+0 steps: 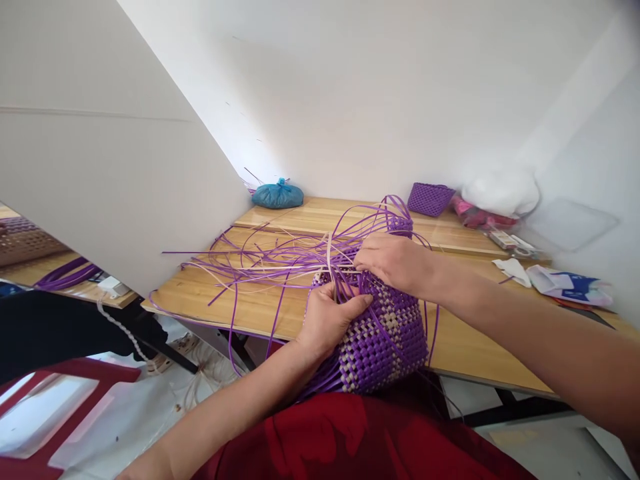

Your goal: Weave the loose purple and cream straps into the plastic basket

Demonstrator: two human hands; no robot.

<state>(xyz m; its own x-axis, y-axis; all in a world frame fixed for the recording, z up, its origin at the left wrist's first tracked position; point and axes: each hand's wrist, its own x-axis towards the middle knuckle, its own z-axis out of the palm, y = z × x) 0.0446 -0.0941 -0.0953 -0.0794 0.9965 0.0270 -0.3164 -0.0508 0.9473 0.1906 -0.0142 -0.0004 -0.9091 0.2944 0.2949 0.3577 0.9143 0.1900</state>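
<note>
A purple and beige woven basket (383, 340) rests tilted between my lap and the table's front edge. Many loose purple and beige plastic strips (260, 267) fan out from its upper side to the left over the table. My left hand (333, 317) grips the basket's edge, its thumb on the weave and its fingers hidden behind. Higher up, my right hand (395, 263) is closed at the base of the strips, fingertips pinched together on a strip. Which strip it is, I cannot make out clearly.
On the wooden table (475, 333) are a blue tied bag (278, 195), a small purple basket (430, 199), a white plastic bag (500, 193) and a white-and-blue packet (570, 285). A white partition (125, 133) stands left. Beyond it, a person's dark-clothed leg (75, 330) shows.
</note>
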